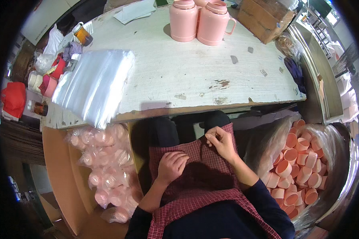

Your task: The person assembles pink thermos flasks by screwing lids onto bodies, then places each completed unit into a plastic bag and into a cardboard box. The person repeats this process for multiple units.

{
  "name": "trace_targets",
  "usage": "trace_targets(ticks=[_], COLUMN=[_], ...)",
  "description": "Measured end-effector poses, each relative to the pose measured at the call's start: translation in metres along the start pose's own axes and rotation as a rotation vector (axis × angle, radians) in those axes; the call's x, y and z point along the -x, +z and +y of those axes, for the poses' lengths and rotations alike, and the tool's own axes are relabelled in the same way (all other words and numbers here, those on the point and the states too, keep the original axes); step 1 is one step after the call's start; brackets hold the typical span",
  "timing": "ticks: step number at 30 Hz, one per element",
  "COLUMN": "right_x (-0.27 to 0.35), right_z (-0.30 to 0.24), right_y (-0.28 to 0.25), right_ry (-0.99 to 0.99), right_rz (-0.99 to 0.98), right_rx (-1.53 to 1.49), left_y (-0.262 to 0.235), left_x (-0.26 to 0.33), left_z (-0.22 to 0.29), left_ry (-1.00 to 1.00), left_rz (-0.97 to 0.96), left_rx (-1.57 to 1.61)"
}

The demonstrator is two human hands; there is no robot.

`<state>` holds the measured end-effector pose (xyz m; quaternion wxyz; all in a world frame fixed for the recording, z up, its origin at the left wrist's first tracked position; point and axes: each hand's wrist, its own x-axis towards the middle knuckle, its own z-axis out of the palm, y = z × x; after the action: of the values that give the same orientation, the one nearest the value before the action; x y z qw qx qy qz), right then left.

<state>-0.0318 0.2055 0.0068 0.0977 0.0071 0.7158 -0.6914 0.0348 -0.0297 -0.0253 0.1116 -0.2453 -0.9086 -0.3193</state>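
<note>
My left hand (172, 166) is over my lap, its fingers curled together against the red checked apron (203, 175); its palm is hidden. Higher and to the right, my right hand (221, 144) has thumb and fingers closed in a pinch just above the apron. A thin dark line runs down the cloth beside those fingertips, and I cannot tell whether it is a cord or a shadow. Whatever either hand holds, if anything, does not show.
Pink thermos jugs (212, 24) stand on the worn white table (167, 71), near a cardboard box (265, 18). Clear plastic bags (95, 81) overhang its left front. Bagged pink cups (109, 179) fill a carton at left; loose pink cups (301, 167) fill a lined container at right.
</note>
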Motion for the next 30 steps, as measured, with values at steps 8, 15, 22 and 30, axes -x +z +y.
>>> trace_targets(ticks=[8,15,22,30], right_x=[-0.078,-0.177,-0.325,-0.363], right_z=[-0.06,-0.09,-0.112,-0.07], right_y=[0.015,0.026,-0.109,-0.155], right_ry=[-0.414,-0.86,-0.661,-0.379], right_rz=[-0.019,-0.041,0.741,0.477], right_rx=[0.443,0.702,0.65,0.108], left_y=[0.002,-0.001,-0.004,-0.002], left_x=[0.0,-0.003,-0.004,-0.002], left_z=[0.0,0.001,0.001,0.001], left_ry=[-0.012,-0.009,-0.027,-0.01], left_rz=[0.028,-0.019,-0.075,-0.052], left_rx=[-0.002,0.001,0.026,0.025])
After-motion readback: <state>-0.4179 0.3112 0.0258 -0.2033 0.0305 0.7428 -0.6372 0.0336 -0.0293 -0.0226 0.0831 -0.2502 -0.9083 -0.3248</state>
